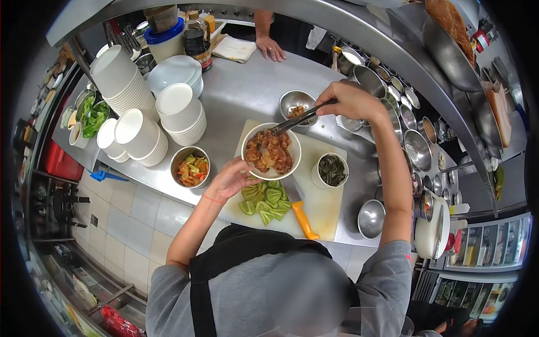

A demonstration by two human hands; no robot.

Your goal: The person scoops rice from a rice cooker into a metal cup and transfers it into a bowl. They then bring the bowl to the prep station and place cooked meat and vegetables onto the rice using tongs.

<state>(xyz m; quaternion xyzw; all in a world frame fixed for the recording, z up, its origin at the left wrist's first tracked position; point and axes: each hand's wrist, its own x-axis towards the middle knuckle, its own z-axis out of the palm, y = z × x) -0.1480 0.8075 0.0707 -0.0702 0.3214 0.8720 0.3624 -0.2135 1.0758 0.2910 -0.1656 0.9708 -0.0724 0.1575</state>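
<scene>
Several stacked white round tubs (181,115) at left, presumably for quick reach. Clasped in the left hand (232,178) over a pale rectangular cutting board (325,213), likely for steadiness, a round white bowl (300,153) of glazed brown chunks (272,151); then long dark tongs (303,119), pinched in the right hand (352,102).

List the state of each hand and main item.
Left hand: gripping white bowl
Right hand: holding black tongs
White bowl: browned food inside
Knife: lying on cutting board
Green vegetables: cut, on board
Mixed vegetables: cut, in container
White tub: holding dark leaves
Bowl by tongs: partly filled
Bowl beside board: seemingly empty
Bowl stacks: nested
</scene>
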